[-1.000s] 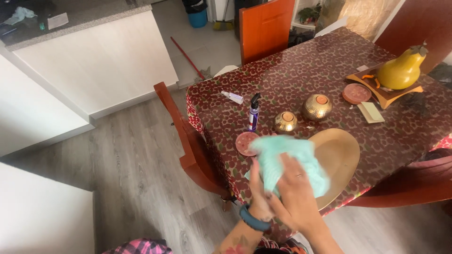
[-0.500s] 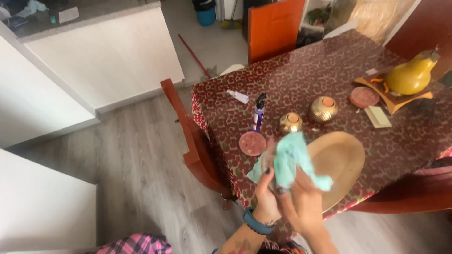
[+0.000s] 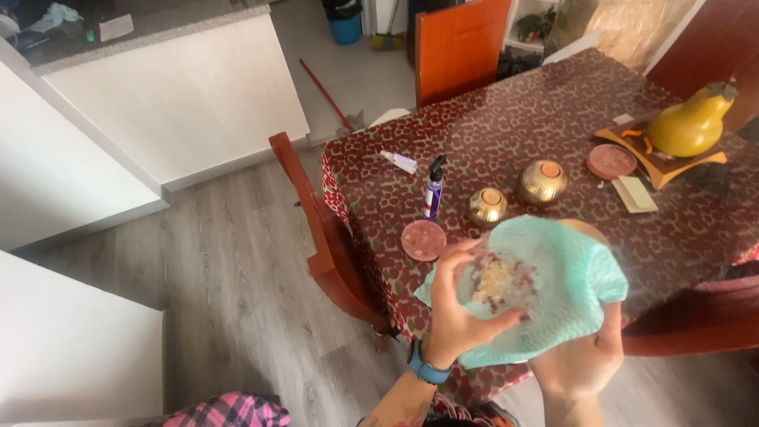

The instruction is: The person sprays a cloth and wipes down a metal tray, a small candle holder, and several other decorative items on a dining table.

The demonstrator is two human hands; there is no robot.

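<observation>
Gripping a clear glass (image 3: pixel 496 282), left hand (image 3: pixel 457 315) (fingers curled) meets cloth-draped right hand (image 3: pixel 583 360).

Cloth (image 3: pixel 569 277) now spread wide, no longer bunched; clear glass (image 3: pixel 496 281) uncovered in left hand (image 3: pixel 458 316); right hand (image 3: pixel 581 364) dropped lower beneath it, gold plate hidden.

Both hands raised close together in front of the body, over the near edge of the table.

The left hand (image 3: pixel 457 304) is lifted palm inward, fingers curled and spread, with a blue band on its wrist and a tattooed forearm below. The right hand (image 3: pixel 581 360) sits lower and to the right, wrist bent back, palm up and open, its fingers hidden.
</observation>
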